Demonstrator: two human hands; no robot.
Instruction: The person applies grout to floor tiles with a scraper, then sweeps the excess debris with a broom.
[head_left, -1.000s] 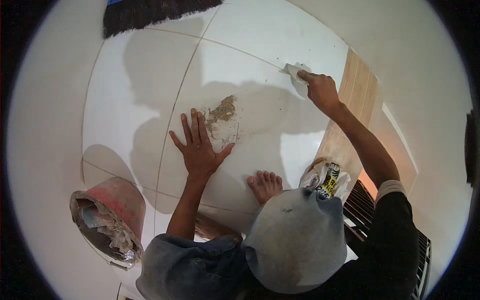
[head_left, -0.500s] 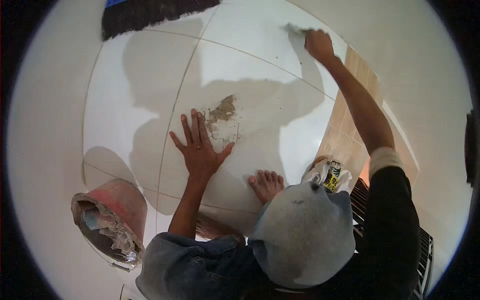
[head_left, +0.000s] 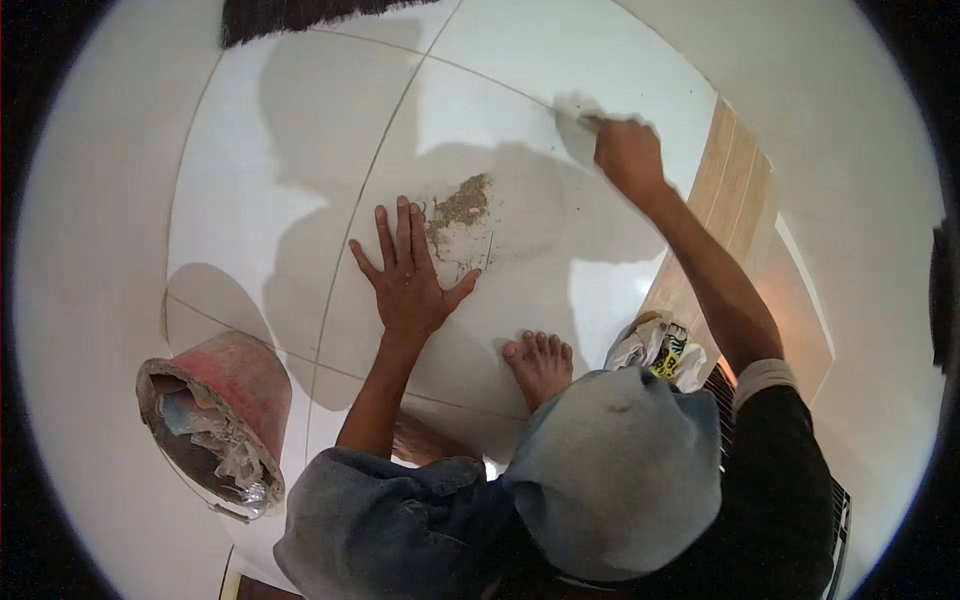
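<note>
My left hand (head_left: 409, 285) is laid on the white floor tiles (head_left: 505, 95) with its fingers spread. Just beyond its fingertips and thumb lies a patch of brown, crumbly grit (head_left: 464, 205) with paler bits and dust below it. Up and to the right, my right hand (head_left: 630, 158) is a closed fist, low over the tiles. A small flat greyish tool (head_left: 590, 122), blurred, pokes out of the fist on its left side; its exact kind I cannot tell.
A dirty red bucket (head_left: 245, 385) of crumpled scraps stands at left. Dark broom bristles (head_left: 290, 18) show at the top. A printed plastic bag (head_left: 655, 348) lies by my right knee, near wood-look tiles (head_left: 725, 185). My bare foot (head_left: 540, 368) rests on the floor.
My right hand, with the tool, has come down and nearer from the upper tile. My left hand stays spread on the floor. The view has shifted slightly, showing less of the broom.
</note>
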